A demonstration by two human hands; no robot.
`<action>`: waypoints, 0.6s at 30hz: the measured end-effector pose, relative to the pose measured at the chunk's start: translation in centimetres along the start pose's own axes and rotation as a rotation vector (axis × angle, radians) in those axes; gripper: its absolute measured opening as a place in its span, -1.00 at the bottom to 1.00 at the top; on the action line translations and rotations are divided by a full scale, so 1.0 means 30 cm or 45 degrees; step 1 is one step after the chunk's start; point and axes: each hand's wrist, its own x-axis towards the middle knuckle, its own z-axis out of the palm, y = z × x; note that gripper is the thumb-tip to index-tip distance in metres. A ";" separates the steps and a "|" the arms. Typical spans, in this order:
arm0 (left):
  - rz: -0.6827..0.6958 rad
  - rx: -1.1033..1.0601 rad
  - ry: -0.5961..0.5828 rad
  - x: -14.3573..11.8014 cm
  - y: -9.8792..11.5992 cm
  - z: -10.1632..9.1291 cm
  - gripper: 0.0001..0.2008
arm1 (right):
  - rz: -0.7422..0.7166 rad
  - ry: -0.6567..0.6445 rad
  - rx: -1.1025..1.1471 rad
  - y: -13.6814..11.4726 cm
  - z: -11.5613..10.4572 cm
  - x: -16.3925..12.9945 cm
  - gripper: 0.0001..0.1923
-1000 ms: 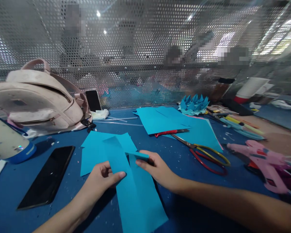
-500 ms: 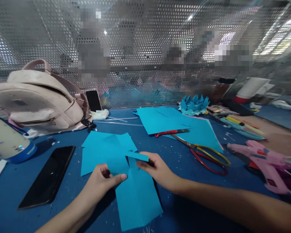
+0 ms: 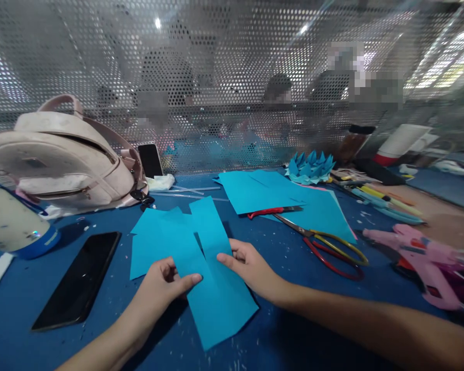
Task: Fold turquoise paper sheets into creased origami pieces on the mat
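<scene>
The left hand [image 3: 164, 283] pinches the near left edge of a long strip of turquoise paper [image 3: 212, 273], thumb on top and the other fingers [image 3: 170, 265] curled under the sheet. The right hand [image 3: 251, 268] grips the same strip from its right edge, fingers narrowed onto the paper with the thumb pressing its top face. The strip runs between both sets of fingers, its far end reaching away from them and its near end spreading out over the blue table [image 3: 286, 330] just below the wrists.

Just beyond the left fingers, partly under the strip, lies another turquoise sheet [image 3: 154, 242], flat on the table. Left of the left fingers, well apart, a black phone [image 3: 79, 281] lies face up. Farther off beyond it stands a pale pink backpack [image 3: 65, 154] (a second phone [image 3: 150, 159] leans beside it).

To the right of the right fingers lie scissors [image 3: 325, 245] with red and yellow handles, resting partly on a stack of turquoise sheets [image 3: 270, 193]. Beyond those sits a folded paper flower [image 3: 309, 167], and far right a pink glue gun [image 3: 417, 257].
</scene>
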 end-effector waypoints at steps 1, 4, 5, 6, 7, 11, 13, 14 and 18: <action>0.006 0.010 -0.007 -0.001 -0.001 -0.001 -0.61 | -0.006 0.005 -0.005 -0.001 -0.001 0.000 -0.58; 0.021 0.013 0.014 -0.001 -0.010 -0.002 -0.64 | -0.040 0.013 -0.054 -0.003 -0.001 0.000 -0.61; 0.027 0.008 0.030 -0.001 -0.012 -0.002 -0.64 | -0.048 0.018 -0.063 -0.004 -0.001 -0.001 -0.62; 0.030 0.006 0.044 -0.001 -0.013 -0.001 -0.65 | -0.053 0.023 -0.066 -0.004 -0.001 -0.001 -0.62; 0.031 0.007 0.061 -0.001 -0.013 0.000 -0.64 | -0.050 0.029 -0.063 -0.004 -0.001 -0.001 -0.62; 0.001 0.002 0.012 -0.003 -0.001 0.004 -0.64 | -0.025 0.051 -0.041 -0.003 -0.001 -0.002 -0.61; -0.015 0.019 -0.087 -0.003 0.003 0.002 -0.67 | -0.043 0.061 -0.022 -0.004 -0.002 -0.002 -0.61; -0.017 0.045 -0.122 -0.002 0.002 0.001 -0.68 | -0.055 0.059 -0.014 -0.004 -0.002 -0.002 -0.61; -0.010 0.117 -0.067 0.005 -0.010 -0.006 -0.65 | -0.021 0.031 -0.056 -0.001 -0.003 -0.001 -0.60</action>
